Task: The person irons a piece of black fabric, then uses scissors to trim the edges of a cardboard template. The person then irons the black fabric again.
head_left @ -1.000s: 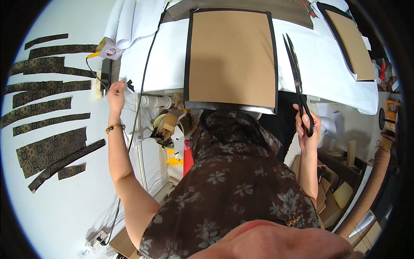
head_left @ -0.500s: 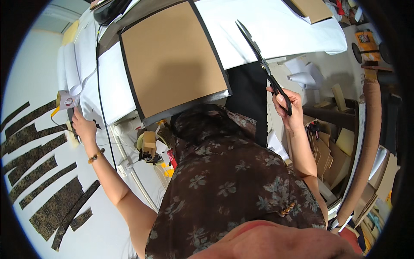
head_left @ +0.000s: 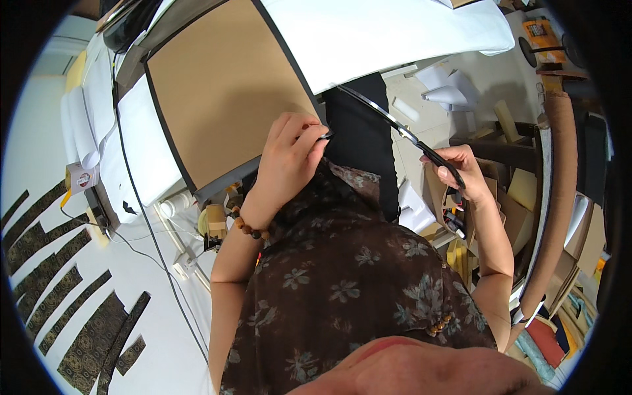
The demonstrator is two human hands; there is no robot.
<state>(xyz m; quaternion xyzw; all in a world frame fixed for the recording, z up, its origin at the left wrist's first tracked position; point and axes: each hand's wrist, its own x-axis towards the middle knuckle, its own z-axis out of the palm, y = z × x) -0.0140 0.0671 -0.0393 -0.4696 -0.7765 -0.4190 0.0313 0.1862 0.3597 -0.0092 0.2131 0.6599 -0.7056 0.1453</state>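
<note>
My right hand [head_left: 466, 174] holds a large pair of scissors [head_left: 407, 133] by the black handles. Their long blades point up and left, over a piece of black cloth [head_left: 361, 115] hanging past the table edge, and look closed. My left hand [head_left: 286, 161] is closed in a pinch at the near right corner of a brown board [head_left: 220, 85]. A bit of black material shows at its fingertips, seemingly the corner of the board's black border [head_left: 230, 178]. Fingers partly hide that corner. The board lies flat on the white-covered table, its near edge close to my body.
White sheeting [head_left: 388, 33] covers the table. A black cable [head_left: 135, 178] runs down on the left. Dark patterned strips [head_left: 92, 336] lie on a white surface at far left. At right stand a long brown roll [head_left: 559, 171], boxes with boards, and crumpled white paper [head_left: 447, 85].
My left hand has come from the far left table edge to the board's near right corner and pinches there. The scissors' blades have swung lower, more to the left. The view has shifted.
</note>
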